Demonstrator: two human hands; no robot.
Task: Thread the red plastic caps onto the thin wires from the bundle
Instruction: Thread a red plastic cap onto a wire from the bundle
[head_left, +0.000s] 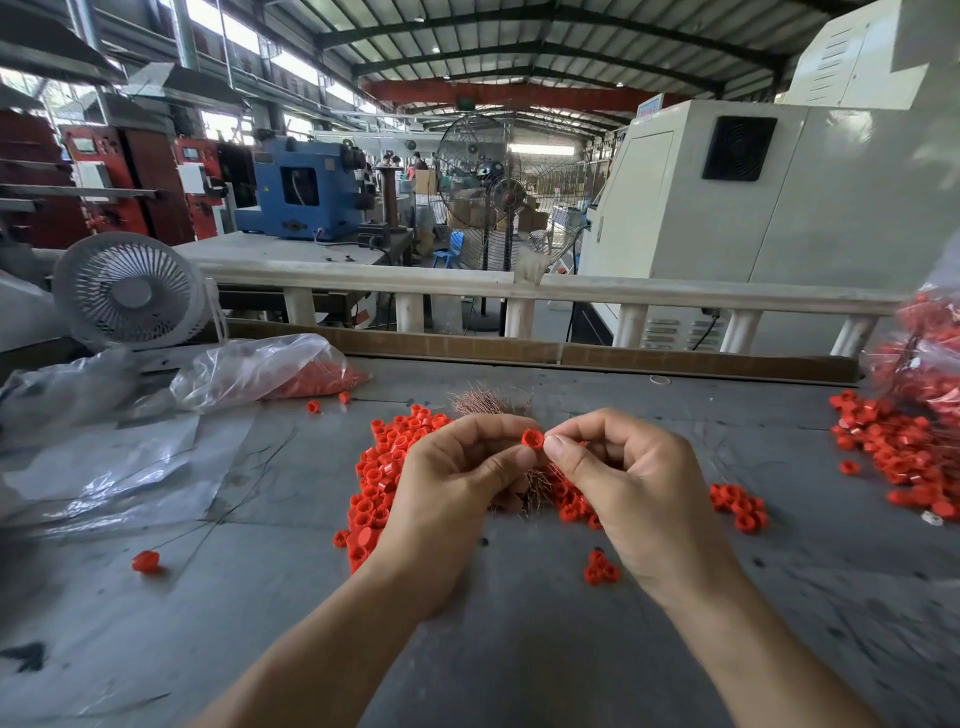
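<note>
My left hand (452, 475) and my right hand (623, 478) meet above the grey table, and between their fingertips sits one red cap (532, 439). Both hands pinch it, thumbs close together. A wire in the cap is too thin to make out. Below and behind the hands lies the bundle of thin coppery wires (491, 402), partly hidden by my fingers. A heap of loose red caps (384, 467) spreads under my left hand.
A clear bag of red caps (270, 371) lies at the back left beside a white desk fan (130, 291). Caps with wires on them pile at the right edge (904, 447). Small clusters of caps (740, 509) and one stray cap (146, 561) dot the table.
</note>
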